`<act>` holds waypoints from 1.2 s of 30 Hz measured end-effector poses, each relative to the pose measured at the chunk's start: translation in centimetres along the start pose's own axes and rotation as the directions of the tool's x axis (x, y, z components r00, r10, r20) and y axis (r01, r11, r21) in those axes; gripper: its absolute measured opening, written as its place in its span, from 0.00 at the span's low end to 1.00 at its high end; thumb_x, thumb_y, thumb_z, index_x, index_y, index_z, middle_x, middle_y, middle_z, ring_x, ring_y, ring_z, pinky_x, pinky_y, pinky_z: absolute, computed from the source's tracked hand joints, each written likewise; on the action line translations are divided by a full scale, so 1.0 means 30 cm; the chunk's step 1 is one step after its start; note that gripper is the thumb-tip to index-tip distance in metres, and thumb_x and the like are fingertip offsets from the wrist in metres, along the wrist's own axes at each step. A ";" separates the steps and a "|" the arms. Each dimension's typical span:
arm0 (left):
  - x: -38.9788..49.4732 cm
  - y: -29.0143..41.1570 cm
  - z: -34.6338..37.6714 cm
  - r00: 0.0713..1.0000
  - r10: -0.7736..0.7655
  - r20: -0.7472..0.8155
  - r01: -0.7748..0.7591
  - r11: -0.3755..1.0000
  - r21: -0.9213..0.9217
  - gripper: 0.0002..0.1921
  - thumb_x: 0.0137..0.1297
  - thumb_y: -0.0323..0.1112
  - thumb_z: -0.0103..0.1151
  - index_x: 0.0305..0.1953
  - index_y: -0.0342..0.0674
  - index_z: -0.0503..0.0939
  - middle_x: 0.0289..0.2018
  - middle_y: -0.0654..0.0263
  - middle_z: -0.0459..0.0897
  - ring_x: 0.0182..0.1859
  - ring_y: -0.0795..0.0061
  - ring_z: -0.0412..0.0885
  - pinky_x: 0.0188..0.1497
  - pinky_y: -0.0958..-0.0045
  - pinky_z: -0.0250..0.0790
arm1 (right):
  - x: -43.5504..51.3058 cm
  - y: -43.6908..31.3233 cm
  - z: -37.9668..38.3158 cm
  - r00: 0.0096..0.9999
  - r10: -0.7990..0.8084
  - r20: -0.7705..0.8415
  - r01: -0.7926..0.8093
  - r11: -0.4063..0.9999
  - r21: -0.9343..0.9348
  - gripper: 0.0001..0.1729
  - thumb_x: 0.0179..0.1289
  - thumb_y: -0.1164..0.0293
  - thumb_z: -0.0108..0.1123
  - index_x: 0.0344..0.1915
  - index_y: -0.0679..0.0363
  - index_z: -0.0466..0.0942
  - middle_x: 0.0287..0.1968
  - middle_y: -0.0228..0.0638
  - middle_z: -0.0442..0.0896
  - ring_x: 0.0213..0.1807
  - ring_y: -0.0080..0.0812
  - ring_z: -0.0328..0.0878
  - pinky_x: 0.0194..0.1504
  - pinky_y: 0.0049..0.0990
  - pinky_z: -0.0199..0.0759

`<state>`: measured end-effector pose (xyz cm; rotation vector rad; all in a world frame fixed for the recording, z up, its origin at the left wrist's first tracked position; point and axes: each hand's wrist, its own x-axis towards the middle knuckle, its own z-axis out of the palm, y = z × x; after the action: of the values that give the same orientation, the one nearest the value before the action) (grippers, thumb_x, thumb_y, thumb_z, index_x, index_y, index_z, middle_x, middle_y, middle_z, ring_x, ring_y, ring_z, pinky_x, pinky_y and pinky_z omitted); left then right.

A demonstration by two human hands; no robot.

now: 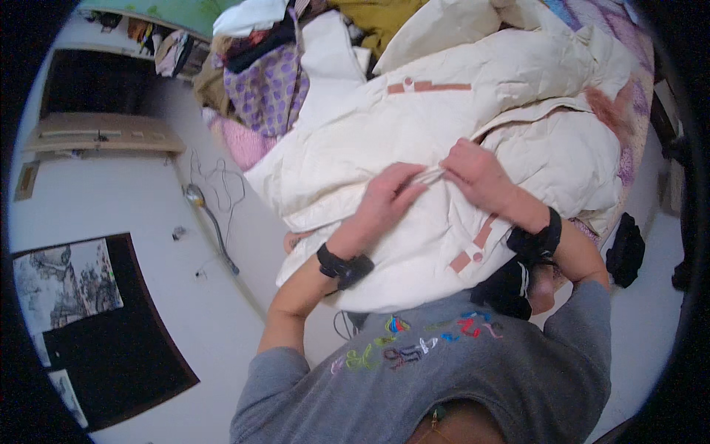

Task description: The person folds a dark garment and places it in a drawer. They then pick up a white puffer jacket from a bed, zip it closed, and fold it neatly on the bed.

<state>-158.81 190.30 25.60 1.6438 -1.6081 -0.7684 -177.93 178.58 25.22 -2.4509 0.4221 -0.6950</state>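
A cream quilted coat [355, 139] with reddish-brown trim strips lies spread in front of me, its lower part over my lap. Near its middle, my left hand [391, 191] pinches the coat's front edge between thumb and fingers. My right hand [471, 172] grips the same edge just to the right, its fingers curled over the fabric. A short raised fold of cloth runs between the two hands. One trim strip with a round snap [477, 257] shows below my right hand, and another lies on the far panel. Each wrist wears a black strap with a small device.
Piled clothes, among them a purple-dotted cloth [263, 91] and a mustard garment [383, 22], lie beyond the coat on a patterned pink blanket [638, 111]. A cable [213, 227] lies at the left. A dark item [625, 250] is at the right.
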 end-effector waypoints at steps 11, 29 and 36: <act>-0.519 -0.370 -0.309 0.819 -0.308 -0.485 0.489 0.817 0.305 0.09 0.58 0.27 0.58 0.42 0.41 0.80 0.37 0.60 0.81 0.40 0.61 0.78 0.42 0.67 0.72 | 0.073 -0.034 -0.042 0.906 0.027 0.423 0.077 0.971 -0.226 0.06 0.52 0.75 0.56 0.32 0.63 0.75 0.35 0.40 0.77 0.43 0.41 0.74 0.42 0.36 0.72; -0.529 -0.259 -0.135 0.855 -0.393 -0.338 0.469 0.864 0.184 0.27 0.54 0.43 0.67 0.51 0.33 0.73 0.51 0.50 0.72 0.53 0.54 0.71 0.56 0.64 0.64 | 0.285 -0.201 0.600 0.799 -0.443 0.406 0.505 0.862 -0.052 0.04 0.50 0.73 0.60 0.26 0.61 0.81 0.36 0.40 0.76 0.46 0.45 0.75 0.44 0.40 0.72; -0.470 -0.235 -0.201 0.838 -0.497 -0.224 0.508 0.861 -0.010 0.14 0.57 0.37 0.66 0.37 0.33 0.76 0.39 0.66 0.72 0.39 0.78 0.70 0.43 0.78 0.65 | 0.332 -0.147 0.577 0.964 -0.086 0.250 -0.024 0.914 0.405 0.13 0.55 0.66 0.58 0.33 0.63 0.81 0.32 0.49 0.81 0.37 0.50 0.79 0.40 0.41 0.72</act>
<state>-150.56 204.68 22.50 2.1453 -1.0498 -0.7687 -159.48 185.14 19.28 -2.1138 0.1168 -0.4083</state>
